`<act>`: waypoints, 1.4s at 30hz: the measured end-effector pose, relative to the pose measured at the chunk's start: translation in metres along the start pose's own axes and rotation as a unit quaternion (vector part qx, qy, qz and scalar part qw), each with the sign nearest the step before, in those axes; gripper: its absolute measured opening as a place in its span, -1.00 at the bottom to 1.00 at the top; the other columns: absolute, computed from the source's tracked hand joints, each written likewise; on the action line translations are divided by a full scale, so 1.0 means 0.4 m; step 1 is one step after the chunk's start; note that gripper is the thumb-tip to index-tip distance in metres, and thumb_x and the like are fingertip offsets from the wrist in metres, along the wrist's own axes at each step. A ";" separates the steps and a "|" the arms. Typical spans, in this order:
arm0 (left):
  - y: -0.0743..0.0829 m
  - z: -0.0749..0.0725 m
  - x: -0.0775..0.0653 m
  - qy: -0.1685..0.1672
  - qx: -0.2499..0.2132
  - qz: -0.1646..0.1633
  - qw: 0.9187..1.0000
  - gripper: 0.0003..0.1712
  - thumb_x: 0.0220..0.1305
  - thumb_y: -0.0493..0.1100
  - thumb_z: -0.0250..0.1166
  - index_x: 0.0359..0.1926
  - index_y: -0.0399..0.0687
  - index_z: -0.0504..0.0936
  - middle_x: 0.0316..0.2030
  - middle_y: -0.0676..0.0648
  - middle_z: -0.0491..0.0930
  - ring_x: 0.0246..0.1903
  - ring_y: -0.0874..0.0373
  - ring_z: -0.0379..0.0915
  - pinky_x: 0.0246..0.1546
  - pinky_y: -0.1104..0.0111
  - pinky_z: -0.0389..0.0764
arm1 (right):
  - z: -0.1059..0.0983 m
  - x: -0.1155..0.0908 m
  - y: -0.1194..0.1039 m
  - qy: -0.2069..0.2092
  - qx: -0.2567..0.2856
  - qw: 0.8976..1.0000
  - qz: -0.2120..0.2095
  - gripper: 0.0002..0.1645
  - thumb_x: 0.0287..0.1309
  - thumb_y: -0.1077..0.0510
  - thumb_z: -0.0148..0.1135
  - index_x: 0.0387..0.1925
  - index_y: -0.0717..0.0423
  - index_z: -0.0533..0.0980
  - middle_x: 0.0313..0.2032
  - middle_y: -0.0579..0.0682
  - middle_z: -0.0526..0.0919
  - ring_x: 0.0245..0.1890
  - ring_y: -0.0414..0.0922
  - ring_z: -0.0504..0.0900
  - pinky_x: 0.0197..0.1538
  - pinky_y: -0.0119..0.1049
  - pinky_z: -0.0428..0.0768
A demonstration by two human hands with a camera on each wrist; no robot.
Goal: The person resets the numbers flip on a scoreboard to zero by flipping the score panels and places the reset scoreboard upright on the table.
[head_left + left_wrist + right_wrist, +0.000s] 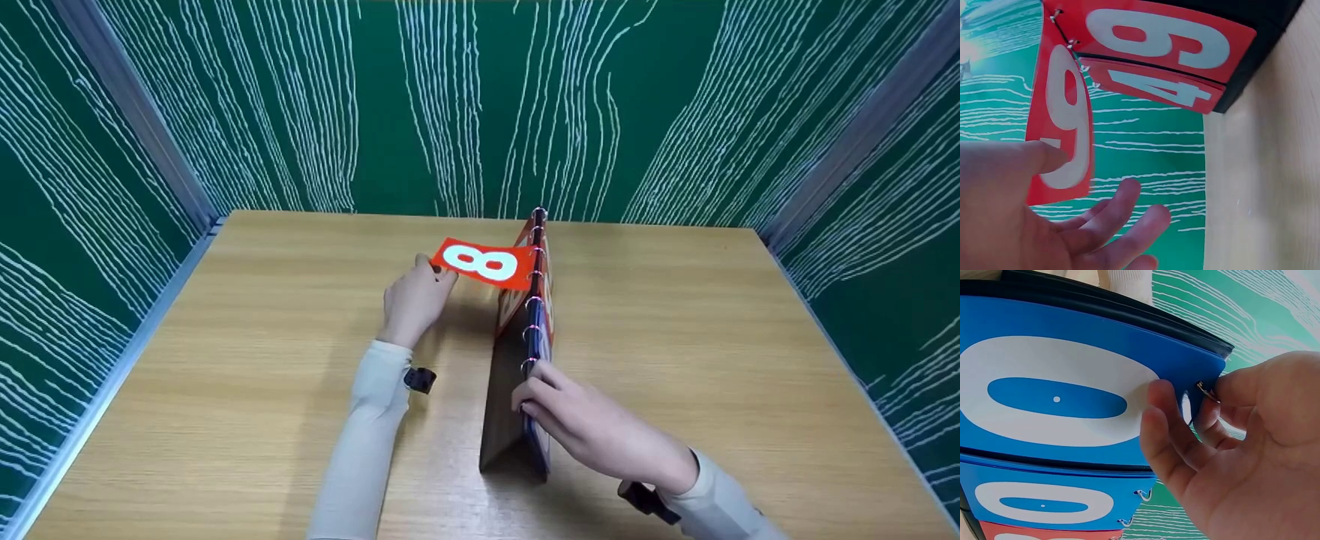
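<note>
A flip scoreboard (508,397) stands tent-like on the table, its ring-bound top edge running away from me. My left hand (418,300) pinches the free end of a red number card (484,264), held out to the left from the rings. An 8 shows on the card's upper face; its underside (1067,118) reads 9 in the left wrist view. At the scoreboard's near end, my right hand (592,427) grips the top edge by a metal ring (1207,391). Two of its fingers lie against a blue 0 card (1055,430).
Other red cards (1162,34) hang on the far part of the scoreboard, and a smaller blue 0 card (1044,503) sits beside the large one. The wooden table (247,337) meets green walls (495,112) with white wavy lines.
</note>
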State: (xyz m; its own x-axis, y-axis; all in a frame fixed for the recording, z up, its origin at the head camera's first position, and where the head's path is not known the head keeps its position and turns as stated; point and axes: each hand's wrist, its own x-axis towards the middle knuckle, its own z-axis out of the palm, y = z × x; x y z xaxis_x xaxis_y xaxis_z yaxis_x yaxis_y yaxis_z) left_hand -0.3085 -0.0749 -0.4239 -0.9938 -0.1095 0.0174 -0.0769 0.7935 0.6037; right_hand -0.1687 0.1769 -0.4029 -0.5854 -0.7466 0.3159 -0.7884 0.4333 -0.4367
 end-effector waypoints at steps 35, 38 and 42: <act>0.126 0.038 -0.074 -0.129 -0.246 0.198 0.940 -0.41 0.55 -0.14 -0.02 0.51 0.37 0.23 0.44 -0.01 0.42 0.32 0.02 0.48 -0.03 0.10 0.71 | -0.002 0.002 -0.001 0.007 0.013 1.000 -0.008 -0.82 0.52 0.24 -0.01 -0.05 -0.02 0.51 -0.14 -0.17 0.45 -0.21 -0.32 0.50 -0.12 -0.44 0.59; 0.132 0.048 -0.078 -0.127 -0.216 0.217 0.943 -0.39 0.56 -0.15 0.01 0.52 0.39 0.23 0.49 -0.04 0.34 0.29 0.02 0.48 0.06 0.13 0.72 | -0.003 0.002 -0.002 0.001 0.006 1.000 -0.001 -0.84 0.52 0.22 0.00 -0.05 -0.01 0.51 -0.14 -0.18 0.44 -0.19 -0.32 0.51 -0.10 -0.41 0.60; 0.137 0.059 -0.081 -0.119 -0.177 0.236 0.948 -0.37 0.53 -0.19 0.04 0.50 0.42 0.26 0.51 -0.02 0.29 0.24 0.00 0.46 0.05 0.20 0.72 | -0.003 0.003 -0.003 -0.004 0.000 1.000 0.009 -0.85 0.52 0.19 0.02 -0.05 -0.04 0.51 -0.13 -0.20 0.43 -0.23 -0.32 0.52 -0.14 -0.43 0.60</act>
State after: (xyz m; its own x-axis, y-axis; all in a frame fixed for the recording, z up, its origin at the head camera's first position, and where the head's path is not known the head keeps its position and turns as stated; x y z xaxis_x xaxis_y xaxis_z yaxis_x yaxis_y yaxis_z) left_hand -0.2825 -0.0139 -0.4102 -0.9036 0.3798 0.1980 0.3717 0.4655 0.8032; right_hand -0.1687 0.1762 -0.4008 -0.5982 -0.7428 0.3008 -0.7775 0.4471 -0.4422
